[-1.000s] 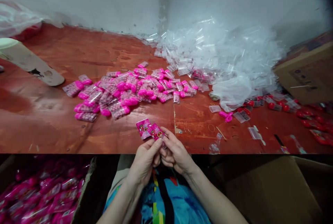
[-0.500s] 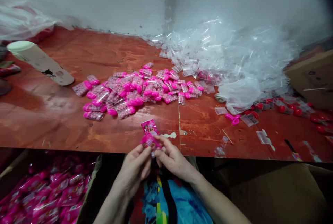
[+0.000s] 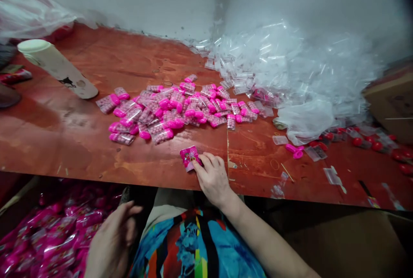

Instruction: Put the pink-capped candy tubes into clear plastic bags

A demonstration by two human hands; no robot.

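Observation:
My right hand (image 3: pixel 213 179) is at the front of the table, thumb and fingertips on the right edge of a pink printed wrapper (image 3: pixel 189 157) lying there. Whether more wrappers lie under it, I cannot tell. My left hand (image 3: pixel 116 235) hangs below the table edge beside a box of shiny pink packets (image 3: pixel 61 235). It is slightly blurred, with thumb and fingers apart and nothing visible in it. Beyond the wrapper lies a heap of clear containers of pale pink beads with bright pink caps (image 3: pixel 174 108).
Clear plastic cases (image 3: pixel 258 63) are piled high at the back right near a cardboard box (image 3: pixel 392 101). A pale tumbler (image 3: pixel 60 71) stands at the left. Red-capped containers (image 3: pixel 368 140), a pink plastic piece (image 3: pixel 294 150) and scraps lie on the right of the table (image 3: pixel 64 144).
Both hands held a pink packet together in front of me. Now they are apart: my left hand has moved down left to the box without it, my right hand forward onto the wrapper.

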